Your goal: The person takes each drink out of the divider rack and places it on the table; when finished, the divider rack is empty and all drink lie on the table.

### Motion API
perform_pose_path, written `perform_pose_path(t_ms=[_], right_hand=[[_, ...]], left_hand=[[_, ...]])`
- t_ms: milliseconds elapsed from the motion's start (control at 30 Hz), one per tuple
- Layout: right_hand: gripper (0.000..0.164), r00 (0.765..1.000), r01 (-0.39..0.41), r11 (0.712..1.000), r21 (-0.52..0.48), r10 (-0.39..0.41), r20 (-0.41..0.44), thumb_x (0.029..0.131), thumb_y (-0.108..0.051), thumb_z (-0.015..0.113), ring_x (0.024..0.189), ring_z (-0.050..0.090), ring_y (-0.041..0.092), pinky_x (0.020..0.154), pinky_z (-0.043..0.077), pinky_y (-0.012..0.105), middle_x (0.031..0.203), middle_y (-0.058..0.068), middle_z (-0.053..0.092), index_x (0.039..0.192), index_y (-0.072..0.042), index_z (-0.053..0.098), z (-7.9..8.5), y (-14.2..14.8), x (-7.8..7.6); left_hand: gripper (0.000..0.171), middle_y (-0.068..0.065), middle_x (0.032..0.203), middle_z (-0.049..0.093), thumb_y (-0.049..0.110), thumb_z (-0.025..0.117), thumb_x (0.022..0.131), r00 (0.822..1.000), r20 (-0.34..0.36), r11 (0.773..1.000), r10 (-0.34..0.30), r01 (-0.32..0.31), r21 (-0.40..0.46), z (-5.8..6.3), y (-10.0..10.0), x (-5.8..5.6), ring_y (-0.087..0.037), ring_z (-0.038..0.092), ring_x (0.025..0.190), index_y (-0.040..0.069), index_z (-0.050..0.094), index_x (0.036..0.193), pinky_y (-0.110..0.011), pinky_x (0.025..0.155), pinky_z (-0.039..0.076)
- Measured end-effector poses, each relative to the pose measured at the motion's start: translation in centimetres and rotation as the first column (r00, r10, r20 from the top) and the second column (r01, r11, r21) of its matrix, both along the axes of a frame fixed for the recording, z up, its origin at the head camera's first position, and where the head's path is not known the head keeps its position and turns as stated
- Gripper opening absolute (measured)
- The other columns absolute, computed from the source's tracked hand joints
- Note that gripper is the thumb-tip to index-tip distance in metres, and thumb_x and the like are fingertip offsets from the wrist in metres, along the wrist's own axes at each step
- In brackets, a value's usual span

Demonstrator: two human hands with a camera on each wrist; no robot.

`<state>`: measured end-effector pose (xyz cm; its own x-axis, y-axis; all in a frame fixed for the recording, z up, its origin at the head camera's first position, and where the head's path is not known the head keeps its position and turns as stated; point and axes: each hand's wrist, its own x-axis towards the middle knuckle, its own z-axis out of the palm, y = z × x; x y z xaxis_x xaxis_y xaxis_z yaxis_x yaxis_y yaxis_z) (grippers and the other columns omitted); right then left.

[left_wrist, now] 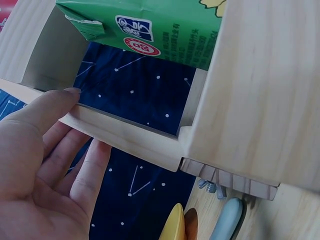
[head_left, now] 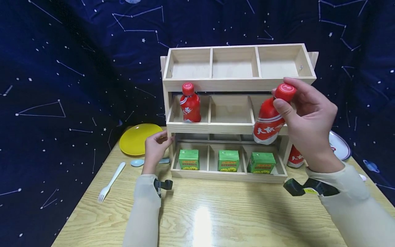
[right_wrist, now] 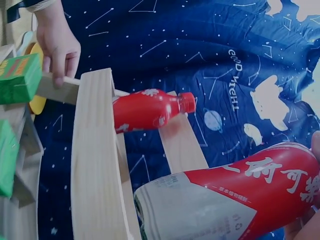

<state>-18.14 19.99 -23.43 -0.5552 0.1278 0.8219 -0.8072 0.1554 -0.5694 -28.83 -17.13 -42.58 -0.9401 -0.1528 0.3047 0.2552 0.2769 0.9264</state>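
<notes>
the right hand (head_left: 311,113) pinches the tilted red bottle (head_left: 270,118) at its cap and neck, base hanging before the right end of the middle tier's front edge; whether it touches that edge i cannot tell. the left hand (head_left: 155,149) grips the side bar at the left edge of the wooden rack (head_left: 228,176), thumb on one side, fingers on the other. a standing red bottle (head_left: 190,106) fills part of the middle tier's left compartment, with open room across the centre one. three green boxes (head_left: 228,160) sit one per bottom compartment. bare worktop (head_left: 243,212) runs from the rack's front edge toward the person. at the worktop's far left corner lies a yellow plate (head_left: 135,139), with a white fork (head_left: 111,181) near the left edge
</notes>
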Motion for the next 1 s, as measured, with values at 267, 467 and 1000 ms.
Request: perform_pose_path(t_ms=[267, 467, 1000], right_hand=[[0.045, 0.971, 0.189, 0.978, 0.084, -0.199, 0.135, 0.086, 0.01, 0.069, 0.103, 0.066, 0.016, 0.093, 0.05, 0.018, 0.117, 0.013, 0.069, 0.13, 0.002, 0.062, -2.6, 4.1, 2.5], [0.05, 0.872, 0.369, 0.897, 0.242, -0.424, 0.245, 0.087, 0.009, 0.068, 0.103, 0.065, 0.009, 0.091, 0.048, 0.014, 0.12, 0.002, 0.069, 0.133, -0.007, 0.062, -5.4, 7.4, 3.5], [0.046, 0.688, 0.457, 0.854, 0.248, -0.516, 0.51, 0.088, -0.006, 0.074, 0.093, 0.061, -0.005, 0.082, 0.045, 0.003, 0.108, -0.018, 0.068, 0.132, -0.013, 0.064, -14.5, 13.9, 1.7]], left_hand=[[0.041, -0.009, 0.116, 0.069, 0.022, 0.082, 0.083, 1.0, 0.0, 1.0, 0.007, -0.007, 0.008, 0.1, -0.1, -0.1, -0.025, 0.068, 0.102, 0.007, 0.072, 0.119, -0.036, 0.09, 0.056], [0.036, -0.012, 0.115, 0.07, 0.014, 0.079, 0.085, 1.0, -0.023, 1.0, -0.008, 0.008, 0.022, 0.5, 0.3, 0.3, -0.027, 0.068, 0.1, 0.004, 0.071, 0.119, -0.035, 0.088, 0.056], [0.039, -0.009, 0.115, 0.07, 0.018, 0.081, 0.083, 1.0, -0.026, 1.0, -0.004, 0.005, 0.03, 0.0, 0.2, 0.1, -0.025, 0.068, 0.101, 0.006, 0.071, 0.119, -0.037, 0.091, 0.055]])
